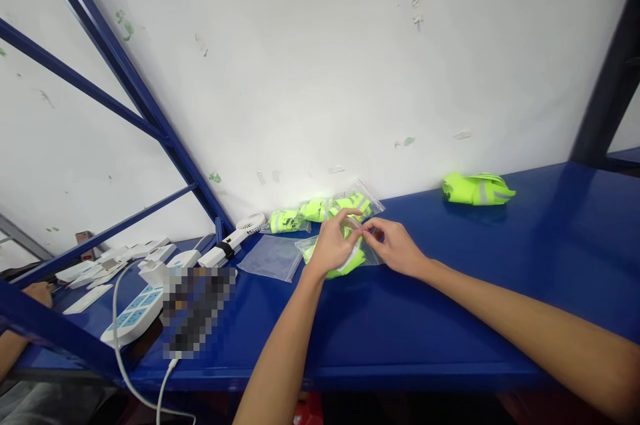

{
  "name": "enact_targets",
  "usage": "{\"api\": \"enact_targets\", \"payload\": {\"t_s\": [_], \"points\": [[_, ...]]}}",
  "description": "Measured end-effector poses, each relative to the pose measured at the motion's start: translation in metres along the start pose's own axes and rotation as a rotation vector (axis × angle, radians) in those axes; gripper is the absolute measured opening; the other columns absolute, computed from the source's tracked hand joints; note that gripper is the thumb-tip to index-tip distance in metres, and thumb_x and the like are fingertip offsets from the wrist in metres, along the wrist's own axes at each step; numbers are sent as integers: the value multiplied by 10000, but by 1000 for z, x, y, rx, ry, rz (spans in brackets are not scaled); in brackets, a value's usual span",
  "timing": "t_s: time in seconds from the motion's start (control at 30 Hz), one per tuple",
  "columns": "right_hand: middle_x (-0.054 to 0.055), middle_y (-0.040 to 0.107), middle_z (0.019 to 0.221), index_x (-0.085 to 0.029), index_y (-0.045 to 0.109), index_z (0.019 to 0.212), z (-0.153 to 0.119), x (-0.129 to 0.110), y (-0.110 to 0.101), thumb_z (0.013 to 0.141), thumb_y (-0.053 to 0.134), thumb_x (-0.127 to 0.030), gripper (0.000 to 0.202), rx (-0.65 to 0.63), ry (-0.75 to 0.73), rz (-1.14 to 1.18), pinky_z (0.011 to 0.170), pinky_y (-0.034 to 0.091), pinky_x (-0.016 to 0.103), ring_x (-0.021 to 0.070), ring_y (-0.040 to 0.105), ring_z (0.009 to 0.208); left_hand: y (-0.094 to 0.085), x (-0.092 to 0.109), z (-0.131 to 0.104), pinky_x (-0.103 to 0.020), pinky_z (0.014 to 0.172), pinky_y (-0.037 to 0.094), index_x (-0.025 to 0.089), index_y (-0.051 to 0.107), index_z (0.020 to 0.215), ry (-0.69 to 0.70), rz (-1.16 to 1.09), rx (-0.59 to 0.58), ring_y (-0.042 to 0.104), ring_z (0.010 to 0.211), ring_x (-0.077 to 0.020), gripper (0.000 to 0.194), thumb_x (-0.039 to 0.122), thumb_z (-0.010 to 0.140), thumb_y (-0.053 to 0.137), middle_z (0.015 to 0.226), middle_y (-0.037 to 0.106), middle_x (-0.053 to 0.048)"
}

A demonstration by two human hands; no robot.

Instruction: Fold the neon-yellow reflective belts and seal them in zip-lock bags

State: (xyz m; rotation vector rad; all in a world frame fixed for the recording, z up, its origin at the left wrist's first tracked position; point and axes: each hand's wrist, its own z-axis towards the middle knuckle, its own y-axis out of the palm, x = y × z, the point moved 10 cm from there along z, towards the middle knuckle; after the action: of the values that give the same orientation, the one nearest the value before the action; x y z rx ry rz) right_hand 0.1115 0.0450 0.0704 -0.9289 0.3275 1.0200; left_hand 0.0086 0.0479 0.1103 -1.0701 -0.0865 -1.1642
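A clear plastic bag (371, 253) with a folded neon-yellow reflective vest (347, 266) inside lies on the blue table, under my hands. My left hand (334, 246) pinches the bag's upper edge between thumb and forefinger. Close beside it, my right hand (397, 248) has its fingertips together on the same edge. Just behind, several bagged yellow bundles (316, 209) rest in a row against the wall. To the left of my hands, a flat clear zip bag (275, 257) lies on the table.
A loose yellow bundle with a grey stripe (477, 189) sits at the back right. On the left are a white handheld fan (235, 238), a power strip (135, 315) with white cables and a blurred-out object. Blue frame bars (165, 135) rise there; another person's hand (40, 293) shows beyond.
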Motion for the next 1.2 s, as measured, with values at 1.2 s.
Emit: {"api": "enact_targets", "payload": {"t_s": [1.2], "points": [[-24,526,602,-193,538,746,-7,9,20,914,438,-345,248,-333,-37,28,540,348,246,121,438,525,-1,-4,-7,-322,809,432,250,489,1229,-12,350,86,622,824,-207,316,279,919,438,1014,662,-47]]}}
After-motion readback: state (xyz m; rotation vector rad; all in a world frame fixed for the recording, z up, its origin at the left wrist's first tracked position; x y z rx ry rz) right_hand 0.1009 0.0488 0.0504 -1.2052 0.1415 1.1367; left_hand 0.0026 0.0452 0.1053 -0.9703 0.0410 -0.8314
